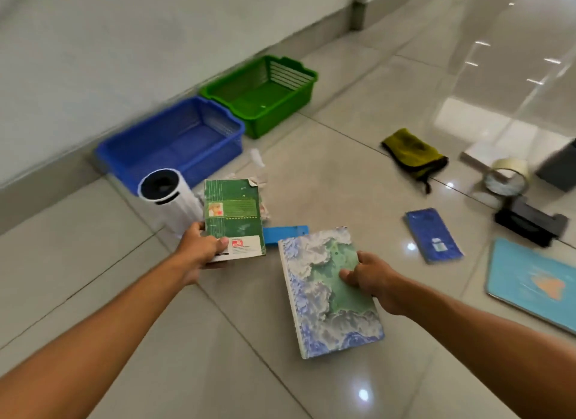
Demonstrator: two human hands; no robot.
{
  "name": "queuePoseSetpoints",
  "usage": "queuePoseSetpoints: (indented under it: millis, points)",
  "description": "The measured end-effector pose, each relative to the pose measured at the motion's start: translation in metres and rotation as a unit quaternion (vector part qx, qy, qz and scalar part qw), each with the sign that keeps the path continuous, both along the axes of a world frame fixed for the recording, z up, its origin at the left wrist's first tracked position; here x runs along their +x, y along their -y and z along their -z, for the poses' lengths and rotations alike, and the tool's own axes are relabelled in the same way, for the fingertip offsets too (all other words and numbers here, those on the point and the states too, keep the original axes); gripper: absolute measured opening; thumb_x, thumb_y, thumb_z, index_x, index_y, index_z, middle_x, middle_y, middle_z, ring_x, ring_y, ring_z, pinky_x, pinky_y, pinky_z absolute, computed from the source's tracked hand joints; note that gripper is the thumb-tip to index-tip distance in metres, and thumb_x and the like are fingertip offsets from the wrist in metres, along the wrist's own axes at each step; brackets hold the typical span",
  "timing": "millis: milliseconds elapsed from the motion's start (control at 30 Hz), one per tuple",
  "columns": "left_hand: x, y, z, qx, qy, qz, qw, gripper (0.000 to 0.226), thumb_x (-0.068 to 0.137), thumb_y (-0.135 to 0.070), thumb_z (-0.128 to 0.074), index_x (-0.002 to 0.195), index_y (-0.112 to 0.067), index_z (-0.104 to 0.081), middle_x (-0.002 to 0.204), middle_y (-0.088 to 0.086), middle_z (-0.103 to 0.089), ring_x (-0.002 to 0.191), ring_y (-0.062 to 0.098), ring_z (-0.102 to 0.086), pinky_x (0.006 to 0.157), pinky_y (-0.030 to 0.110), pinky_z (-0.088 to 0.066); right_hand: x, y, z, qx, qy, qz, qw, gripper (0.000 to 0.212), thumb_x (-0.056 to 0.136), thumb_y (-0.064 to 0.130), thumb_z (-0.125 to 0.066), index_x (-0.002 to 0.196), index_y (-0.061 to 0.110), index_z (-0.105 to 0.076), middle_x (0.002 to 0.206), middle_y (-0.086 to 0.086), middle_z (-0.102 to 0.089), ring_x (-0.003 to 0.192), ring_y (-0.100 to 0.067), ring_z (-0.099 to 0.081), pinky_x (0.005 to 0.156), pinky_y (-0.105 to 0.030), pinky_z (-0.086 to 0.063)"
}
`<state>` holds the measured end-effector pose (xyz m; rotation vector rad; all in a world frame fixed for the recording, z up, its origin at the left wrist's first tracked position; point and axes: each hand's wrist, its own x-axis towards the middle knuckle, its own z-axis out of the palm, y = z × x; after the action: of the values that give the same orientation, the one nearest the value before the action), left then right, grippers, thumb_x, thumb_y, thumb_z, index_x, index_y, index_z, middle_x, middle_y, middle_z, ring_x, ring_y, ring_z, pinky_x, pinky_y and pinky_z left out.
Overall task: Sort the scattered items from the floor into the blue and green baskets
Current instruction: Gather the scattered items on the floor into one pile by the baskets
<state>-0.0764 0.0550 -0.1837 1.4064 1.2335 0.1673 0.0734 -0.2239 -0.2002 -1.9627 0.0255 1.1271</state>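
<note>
My left hand [204, 250] grips the lower left corner of a green book [232, 217], thumb on its cover. A larger book with a blue, white and green cloud pattern [324, 294] is held at its right edge by my right hand [369, 276]. Both books are above the tiled floor. The blue basket [174, 141] and the green basket [261, 94] stand side by side along the wall, and both look empty.
On the floor lie a white cylinder with a dark end [168, 197], a small blue flat piece [285, 234], a yellow-green cloth [413, 153], a tape roll [506, 177], a dark blue booklet [433, 236], a black object [530, 222] and a light blue board [533, 284].
</note>
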Motion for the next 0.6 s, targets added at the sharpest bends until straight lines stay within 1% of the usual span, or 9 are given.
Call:
queuePoseSetpoints:
  millis: [67, 167, 233, 267, 300, 400, 467, 533, 600]
  points:
    - [-0.006, -0.008, 0.006, -0.003, 0.008, -0.039, 0.999, 0.051, 0.085, 0.001, -0.068, 0.128, -0.012, -0.043, 0.117, 0.007, -0.064, 0.089, 0.025, -0.066, 0.066, 0.045, -0.060, -0.014, -0.027, 0.004, -0.003, -0.002, -0.034, 0.999, 0.021, 0.093, 0.008, -0.064, 0.114, 0.009, -0.060, 0.100, -0.012, -0.070, 0.082, -0.024, -0.070, 0.061, -0.029, -0.056]
    - [-0.001, -0.008, 0.009, -0.028, 0.028, -0.056, 0.998, 0.047, 0.087, 0.002, -0.065, 0.127, -0.009, -0.042, 0.112, 0.008, -0.060, 0.085, 0.026, -0.064, 0.048, 0.035, -0.057, -0.033, -0.058, 0.010, -0.016, 0.002, -0.067, 0.998, 0.033, 0.093, 0.014, -0.066, 0.124, 0.008, -0.056, 0.105, -0.007, -0.067, 0.083, -0.021, -0.068, 0.070, -0.035, -0.059]
    - [0.007, -0.007, 0.012, -0.039, 0.027, -0.056, 0.997, 0.045, 0.088, 0.000, -0.064, 0.127, -0.008, -0.043, 0.112, 0.010, -0.062, 0.086, 0.028, -0.065, 0.047, 0.034, -0.057, -0.044, -0.071, 0.010, -0.051, 0.025, -0.092, 0.994, 0.043, 0.095, 0.019, -0.063, 0.133, 0.011, -0.047, 0.110, -0.002, -0.057, 0.077, -0.014, -0.059, 0.063, -0.027, -0.053]
    - [0.009, -0.007, 0.013, -0.038, 0.019, -0.052, 0.998, 0.043, 0.089, -0.001, -0.064, 0.127, -0.009, -0.045, 0.111, 0.010, -0.063, 0.086, 0.028, -0.066, 0.049, 0.034, -0.058, -0.047, -0.075, 0.013, -0.065, 0.039, -0.099, 0.992, 0.047, 0.096, 0.020, -0.061, 0.138, 0.013, -0.043, 0.112, -0.004, -0.054, 0.075, -0.011, -0.055, 0.059, -0.023, -0.048]
    - [0.011, -0.006, 0.015, -0.033, 0.011, -0.047, 0.998, 0.040, 0.090, -0.003, -0.064, 0.126, -0.010, -0.048, 0.110, 0.010, -0.065, 0.087, 0.027, -0.066, 0.051, 0.035, -0.059, -0.050, -0.076, 0.012, -0.075, 0.049, -0.102, 0.991, 0.048, 0.097, 0.021, -0.059, 0.141, 0.015, -0.040, 0.117, -0.006, -0.053, 0.078, -0.012, -0.054, 0.061, -0.022, -0.047]
    - [0.011, -0.005, 0.018, 0.084, -0.090, 0.033, 0.992, 0.028, 0.092, -0.023, -0.063, 0.119, -0.019, -0.058, 0.111, 0.005, -0.067, 0.090, 0.025, -0.065, 0.057, 0.030, -0.055, -0.056, -0.070, 0.013, -0.112, 0.135, -0.147, 0.973, 0.042, 0.097, 0.029, -0.057, 0.135, 0.015, -0.044, 0.131, -0.008, -0.055, 0.103, -0.021, -0.057, 0.085, -0.030, -0.049]
    - [0.012, -0.007, 0.021, 0.147, -0.152, 0.086, 0.974, 0.032, 0.090, -0.038, -0.060, 0.119, -0.023, -0.061, 0.111, 0.003, -0.068, 0.093, 0.026, -0.064, 0.073, 0.033, -0.056, -0.050, -0.060, 0.013, -0.138, 0.198, -0.169, 0.956, 0.043, 0.095, 0.035, -0.058, 0.131, 0.016, -0.048, 0.129, -0.007, -0.058, 0.112, -0.023, -0.057, 0.092, -0.032, -0.048]
    - [0.019, -0.005, 0.016, 0.141, -0.152, 0.105, 0.973, 0.037, 0.088, -0.040, -0.062, 0.120, -0.020, -0.062, 0.114, 0.002, -0.069, 0.097, 0.025, -0.065, 0.085, 0.035, -0.055, -0.038, -0.047, 0.009, -0.142, 0.213, -0.146, 0.956, 0.045, 0.093, 0.037, -0.058, 0.132, 0.015, -0.050, 0.129, -0.007, -0.057, 0.115, -0.024, -0.056, 0.095, -0.033, -0.047]
    - [0.031, 0.004, 0.008, 0.139, -0.156, 0.121, 0.970, 0.041, 0.084, -0.034, -0.067, 0.120, -0.014, -0.062, 0.119, 0.006, -0.067, 0.103, 0.024, -0.063, 0.090, 0.033, -0.052, -0.022, -0.030, 0.002, -0.133, 0.215, -0.123, 0.960, 0.046, 0.092, 0.038, -0.060, 0.132, 0.016, -0.051, 0.128, -0.008, -0.058, 0.114, -0.024, -0.057, 0.097, -0.035, -0.048]
